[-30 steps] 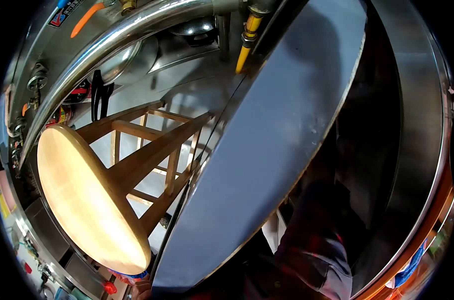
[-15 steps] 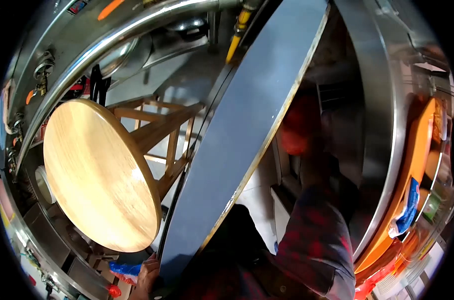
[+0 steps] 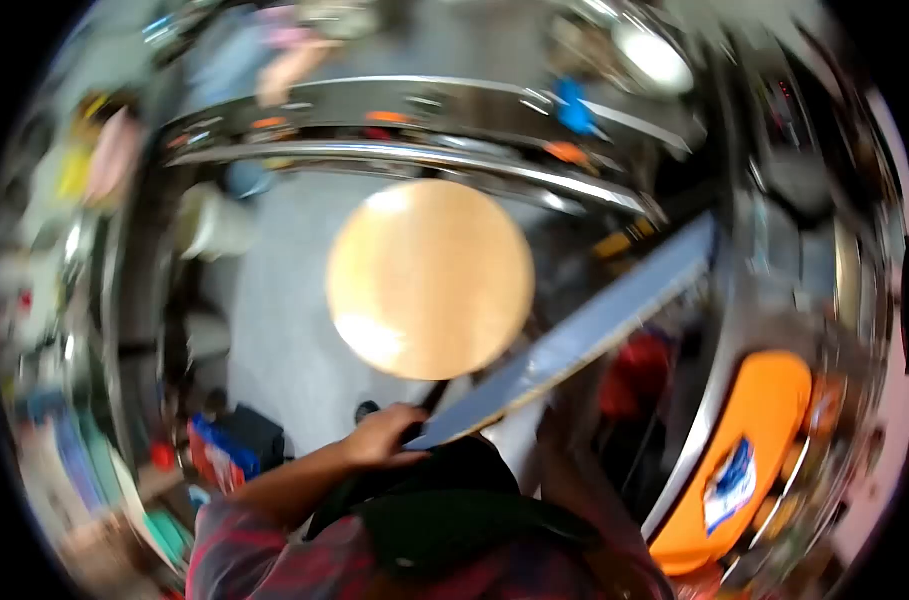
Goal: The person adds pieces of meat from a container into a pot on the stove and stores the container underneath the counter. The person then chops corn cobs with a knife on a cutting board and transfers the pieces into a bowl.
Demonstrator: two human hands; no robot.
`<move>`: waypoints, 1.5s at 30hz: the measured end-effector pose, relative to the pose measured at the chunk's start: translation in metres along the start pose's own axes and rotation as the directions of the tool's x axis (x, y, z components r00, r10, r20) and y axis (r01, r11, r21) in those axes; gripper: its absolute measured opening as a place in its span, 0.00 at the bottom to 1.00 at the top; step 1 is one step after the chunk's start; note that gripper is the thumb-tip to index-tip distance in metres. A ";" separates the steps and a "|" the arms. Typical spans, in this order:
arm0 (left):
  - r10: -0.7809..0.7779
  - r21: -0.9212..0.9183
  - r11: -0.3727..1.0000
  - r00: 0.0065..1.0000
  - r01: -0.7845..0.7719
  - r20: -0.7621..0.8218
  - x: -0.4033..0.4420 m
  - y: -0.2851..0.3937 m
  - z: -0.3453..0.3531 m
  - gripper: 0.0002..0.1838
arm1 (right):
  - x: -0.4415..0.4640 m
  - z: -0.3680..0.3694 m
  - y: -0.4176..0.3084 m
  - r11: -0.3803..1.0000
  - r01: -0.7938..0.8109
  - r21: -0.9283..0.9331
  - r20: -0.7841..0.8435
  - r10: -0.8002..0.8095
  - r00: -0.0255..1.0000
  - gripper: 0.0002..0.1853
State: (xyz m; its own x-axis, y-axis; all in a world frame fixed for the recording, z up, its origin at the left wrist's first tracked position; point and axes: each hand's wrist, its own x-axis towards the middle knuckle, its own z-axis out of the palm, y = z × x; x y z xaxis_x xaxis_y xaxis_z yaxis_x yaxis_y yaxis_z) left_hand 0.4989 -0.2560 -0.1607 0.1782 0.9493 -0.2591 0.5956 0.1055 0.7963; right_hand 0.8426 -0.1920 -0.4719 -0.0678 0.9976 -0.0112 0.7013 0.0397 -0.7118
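My left hand (image 3: 383,437) is closed round the near end of a long grey-blue door panel (image 3: 575,335), seen from above, with a worn yellowish edge. The panel slants from my body up to the metal counter on the right. Behind it, my right forearm (image 3: 567,465) reaches down into shadow; blur and darkness hide the fingers of that hand. A red object (image 3: 637,375), blurred, lies low in the dark space beyond the panel. Close in front of my left hand stands a round wooden stool (image 3: 430,280), its pale seat facing up.
A metal rail (image 3: 415,152) runs along the counter across from me. On the right counter is an orange board (image 3: 745,440) with a blue-and-white packet (image 3: 732,484) on it. A white bucket (image 3: 215,222) stands at left, and a red-and-blue bag (image 3: 220,450) sits at lower left.
My view has swung round and blurred. The panel now looks shorter and less steep, and the stool seat sits nearer the middle. More of my left hand and arm shows, still at the panel's end.
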 end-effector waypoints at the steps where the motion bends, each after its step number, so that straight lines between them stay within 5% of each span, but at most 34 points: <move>1: 0.027 -0.016 0.999 0.996 -0.029 -0.084 -0.003 -0.001 0.005 0.31 | -0.010 -0.014 -0.021 0.987 -0.004 0.163 -0.152 0.029 0.988 0.24; 3: 0.062 -0.095 0.993 0.986 -0.077 -0.152 -0.007 -0.003 0.007 0.32 | 0.007 -0.059 -0.088 0.923 0.140 0.358 -0.278 -0.038 0.960 0.21; 4: 0.013 -0.071 0.997 0.982 -0.027 -0.186 -0.007 0.001 0.014 0.33 | 0.022 -0.106 -0.141 0.933 0.029 0.358 -0.077 -0.001 0.997 0.21; 5: 0.005 -0.044 0.999 0.964 -0.017 -0.267 -0.006 -0.002 0.027 0.35 | 0.031 -0.135 -0.201 0.941 0.156 0.299 -0.073 -0.140 0.987 0.18; 7: 0.084 -0.235 0.959 0.951 -0.158 -0.296 -0.007 -0.005 0.062 0.41 | 0.038 -0.173 -0.281 0.748 0.664 0.020 0.120 -0.661 0.741 0.14; 8: 0.203 -0.262 0.919 0.924 -0.294 -0.324 -0.012 -0.009 0.092 0.46 | 0.027 -0.179 -0.308 0.673 0.739 -0.011 0.270 -0.710 0.650 0.13; 9: 0.131 -0.317 0.937 0.989 -0.144 -0.061 -0.009 -0.018 0.125 0.51 | 0.015 -0.181 -0.323 0.582 0.812 -0.037 0.400 -0.736 0.546 0.11; 10: 0.187 -0.287 0.940 0.982 -0.182 -0.013 -0.009 -0.027 0.155 0.53 | 0.007 -0.181 -0.323 0.618 0.780 -0.099 0.615 -0.578 0.536 0.11; 11: 0.094 -0.411 0.911 0.990 -0.043 0.105 -0.010 -0.065 0.165 0.51 | 0.000 -0.186 -0.314 0.552 0.814 -0.181 0.717 -0.493 0.493 0.13; 12: 0.038 -0.525 0.846 0.972 0.093 0.234 -0.051 -0.042 0.098 0.48 | -0.006 -0.191 -0.301 0.419 0.826 -0.376 0.773 -0.350 0.530 0.15; 14: -0.038 -0.579 0.812 0.997 0.070 0.068 -0.124 -0.073 0.062 0.33 | -0.017 -0.179 -0.311 0.371 0.807 -0.460 0.798 -0.225 0.559 0.15; 15: -0.187 -0.568 0.822 0.962 0.042 -0.199 -0.163 -0.121 0.054 0.29 | -0.024 -0.167 -0.320 0.394 0.801 -0.451 0.808 -0.202 0.554 0.15; 16: -0.318 -0.545 0.838 0.836 0.028 -0.447 -0.203 -0.168 0.046 0.25 | -0.032 -0.150 -0.331 0.417 0.806 -0.420 0.823 -0.200 0.532 0.15; 17: -0.646 -0.611 0.711 0.666 0.348 -0.374 -0.271 -0.177 0.014 0.28 | -0.041 -0.130 -0.344 0.444 0.814 -0.375 0.843 -0.203 0.498 0.15; 18: -0.595 -0.345 0.769 0.406 0.538 -0.693 -0.336 -0.202 0.020 0.27 | -0.052 -0.109 -0.358 0.471 0.823 -0.317 0.867 -0.207 0.453 0.15; 19: -0.887 -0.582 0.442 0.237 0.683 -0.396 -0.411 -0.160 -0.019 0.27 | -0.062 -0.089 -0.374 0.496 0.829 -0.260 0.888 -0.214 0.407 0.14; 22: -0.859 -0.759 0.311 -0.174 0.572 -0.482 -0.558 -0.195 0.040 0.23 | -0.090 -0.036 -0.417 0.549 0.827 -0.121 0.933 -0.222 0.283 0.14; 26: -0.847 -0.864 0.007 -0.456 0.503 -0.273 -0.671 -0.159 0.143 0.21 | -0.126 0.019 -0.472 0.560 0.828 0.011 0.965 -0.222 0.137 0.14; 28: -0.876 -0.770 0.009 -0.366 0.638 -0.314 -0.689 -0.138 0.212 0.26 | -0.140 0.043 -0.494 0.554 0.832 0.043 0.974 -0.207 0.087 0.14; 29: -0.909 -0.581 0.017 -0.229 0.814 -0.348 -0.686 -0.190 0.295 0.25 | -0.147 0.055 -0.505 0.550 0.833 0.058 0.979 -0.195 0.061 0.14; 30: -0.890 -0.600 -0.031 -0.296 0.800 -0.348 -0.672 -0.167 0.321 0.22 | -0.151 0.067 -0.514 0.543 0.837 0.067 0.983 -0.180 0.037 0.14; 33: -0.968 -0.691 -0.070 -0.216 0.720 -0.126 -0.622 -0.154 0.378 0.17 | -0.161 0.107 -0.539 0.529 0.845 0.073 0.992 -0.129 -0.006 0.13; 35: -0.947 -0.810 -0.085 -0.300 0.581 -0.116 -0.577 -0.179 0.414 0.17 | -0.166 0.139 -0.556 0.511 0.856 0.079 0.995 -0.087 -0.039 0.13; 38: -0.982 -0.679 0.153 0.034 0.718 -0.185 -0.591 -0.152 0.322 0.16 | -0.175 0.194 -0.590 0.458 0.880 0.127 0.991 -0.023 -0.131 0.13; 40: -0.886 -0.968 0.048 -0.437 0.248 -0.156 -0.603 -0.143 0.276 0.20 | -0.190 0.237 -0.623 0.410 0.888 0.207 0.974 -0.004 -0.225 0.13; 42: -0.797 -0.993 0.056 -0.595 0.102 -0.106 -0.632 -0.137 0.223 0.19 | -0.218 0.278 -0.663 0.355 0.873 0.335 0.935 -0.011 -0.355 0.13; 45: -0.595 -0.970 0.244 -0.786 0.019 -0.166 -0.692 -0.100 0.150 0.16 | -0.312 0.326 -0.733 0.220 0.734 0.643 0.759 -0.049 -0.649 0.12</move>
State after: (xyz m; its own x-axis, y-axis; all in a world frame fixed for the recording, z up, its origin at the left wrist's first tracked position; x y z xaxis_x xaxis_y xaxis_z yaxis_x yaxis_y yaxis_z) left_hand 0.4337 -0.9675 -0.1429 -0.6243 -0.7602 -0.1798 -0.6107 0.3314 0.7192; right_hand 0.1185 -0.5503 -0.1760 -0.5289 -0.6924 -0.4907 -0.3518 0.7051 -0.6157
